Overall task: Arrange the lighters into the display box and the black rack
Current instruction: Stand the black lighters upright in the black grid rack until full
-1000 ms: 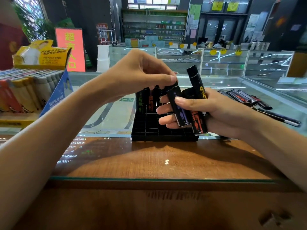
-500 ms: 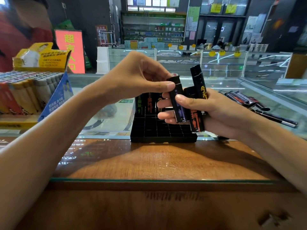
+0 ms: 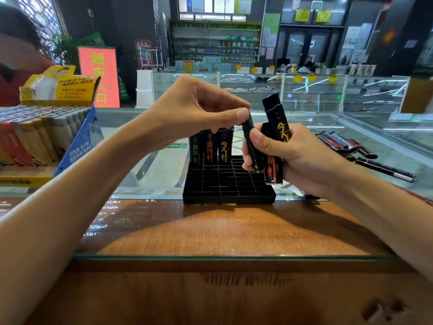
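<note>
A black grid rack point(image 3: 228, 188) stands on the counter with three black lighters point(image 3: 212, 146) upright in its back left slots. My right hand point(image 3: 295, 158) grips a bundle of black lighters point(image 3: 275, 137) just right of the rack. My left hand point(image 3: 199, 109) pinches the top of one black lighter point(image 3: 251, 146) at the front of that bundle, with my right thumb lying across it. The display box point(image 3: 58, 137) with a yellow lid and blue side sits at far left, filled with several coloured lighters.
Several loose black lighters point(image 3: 346, 144) lie on the glass counter point(image 3: 304, 123) at right. A wooden ledge point(image 3: 210, 233) under glass runs in front of the rack. A person in red point(image 3: 14, 57) is at far left. Shop shelves and glass cases stand behind.
The lighter pinched by my left hand has turned edge-on and slid slightly up out of the bundle. A person has come into view at far left.
</note>
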A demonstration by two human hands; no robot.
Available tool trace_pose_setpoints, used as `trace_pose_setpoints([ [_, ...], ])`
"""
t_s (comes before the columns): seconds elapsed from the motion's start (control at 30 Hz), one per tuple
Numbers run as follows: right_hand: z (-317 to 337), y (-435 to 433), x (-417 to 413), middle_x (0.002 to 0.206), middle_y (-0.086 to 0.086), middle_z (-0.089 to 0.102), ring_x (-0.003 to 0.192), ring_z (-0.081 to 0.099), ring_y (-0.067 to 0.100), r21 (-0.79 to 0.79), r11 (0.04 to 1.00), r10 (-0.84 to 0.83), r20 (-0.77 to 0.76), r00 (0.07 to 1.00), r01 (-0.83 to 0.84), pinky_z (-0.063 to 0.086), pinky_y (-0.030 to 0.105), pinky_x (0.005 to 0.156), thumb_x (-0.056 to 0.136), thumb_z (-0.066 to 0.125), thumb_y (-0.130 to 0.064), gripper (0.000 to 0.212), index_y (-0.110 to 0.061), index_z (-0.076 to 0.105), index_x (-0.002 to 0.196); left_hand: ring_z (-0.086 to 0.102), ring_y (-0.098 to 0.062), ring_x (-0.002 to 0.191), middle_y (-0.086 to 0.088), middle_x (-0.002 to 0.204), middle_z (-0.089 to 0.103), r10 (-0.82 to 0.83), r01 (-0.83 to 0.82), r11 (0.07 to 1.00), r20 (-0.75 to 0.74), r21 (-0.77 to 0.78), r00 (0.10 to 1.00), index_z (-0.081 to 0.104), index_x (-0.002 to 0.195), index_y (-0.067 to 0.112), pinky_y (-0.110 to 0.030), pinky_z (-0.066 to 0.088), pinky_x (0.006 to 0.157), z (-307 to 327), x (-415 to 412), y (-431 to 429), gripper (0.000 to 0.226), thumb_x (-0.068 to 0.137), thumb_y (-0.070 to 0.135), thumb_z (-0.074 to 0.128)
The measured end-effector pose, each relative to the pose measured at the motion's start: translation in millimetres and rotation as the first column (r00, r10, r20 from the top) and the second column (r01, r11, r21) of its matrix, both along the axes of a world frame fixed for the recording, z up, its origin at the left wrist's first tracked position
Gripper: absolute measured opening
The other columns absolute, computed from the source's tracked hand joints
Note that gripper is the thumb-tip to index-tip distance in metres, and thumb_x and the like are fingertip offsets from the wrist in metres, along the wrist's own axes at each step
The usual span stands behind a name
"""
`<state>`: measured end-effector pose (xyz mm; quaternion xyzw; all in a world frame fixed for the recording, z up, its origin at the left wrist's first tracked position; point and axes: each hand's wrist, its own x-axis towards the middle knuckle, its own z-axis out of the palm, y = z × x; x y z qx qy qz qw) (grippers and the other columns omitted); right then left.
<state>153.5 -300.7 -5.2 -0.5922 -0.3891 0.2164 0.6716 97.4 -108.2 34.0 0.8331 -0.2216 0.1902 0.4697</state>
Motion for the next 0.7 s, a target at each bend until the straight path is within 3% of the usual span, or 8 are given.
trace_pose_setpoints([
  [0.2,0,0,1,0.084,0.015,0.069,0.079,0.07,0.026,0.033,0.994,-0.103,0.003,0.995,0.103,0.056,0.029,0.069,0.085,0.058,-0.014,0.024,0.006,0.061,0.097,0.065,-0.009,0.067,0.002,0.077,0.075,0.072,-0.071,0.997,0.043,-0.009,0.996,0.071,0.1,0.007,-0.021,0.055,0.07,2,2,3,0.027,0.075,0.016,0.073],
  [0.3,2,-2,5,0.087,0.013,0.07,0.081,0.071,0.023,0.08,0.946,-0.321,0.067,0.945,0.315,0.056,0.028,0.068,0.088,0.06,-0.011,0.018,0.005,0.062,0.096,0.065,-0.011,0.069,0.001,0.081,0.075,0.148,-0.146,0.989,0.103,-0.025,0.984,0.069,0.105,0.008,-0.027,0.056,0.074,7,3,4,0.028,0.077,0.01,0.073],
  [0.4,9,-10,11,0.084,0.014,0.069,0.079,0.07,0.026,0.161,0.876,-0.471,0.091,0.877,0.454,0.058,0.035,0.077,0.092,0.056,-0.005,0.008,-0.001,0.062,0.09,0.07,-0.014,0.082,-0.003,0.093,0.073,0.239,-0.266,0.958,0.213,0.11,0.947,0.067,0.109,0.009,-0.029,0.056,0.082,10,11,-4,0.029,0.08,0.007,0.071],
  [0.53,12,-16,15,0.08,0.013,0.068,0.076,0.07,0.026,0.178,0.864,-0.494,0.116,0.862,0.471,0.058,0.035,0.075,0.092,0.055,-0.003,0.008,-0.001,0.062,0.088,0.061,0.007,0.07,0.005,0.091,0.07,0.311,-0.391,0.883,0.301,0.26,0.902,0.072,0.103,0.013,-0.008,0.047,0.067,8,26,-10,0.022,0.082,0.012,0.071],
  [0.7,7,-22,16,0.078,0.014,0.069,0.077,0.07,0.031,0.144,0.894,-0.442,0.136,0.887,0.423,0.057,0.031,0.072,0.089,0.059,-0.004,0.006,0.001,0.063,0.089,0.06,-0.004,0.072,0.005,0.084,0.071,0.32,-0.415,0.847,0.303,0.334,0.898,0.072,0.103,0.018,-0.001,0.034,0.06,-1,36,-15,0.02,0.083,0.017,0.07],
])
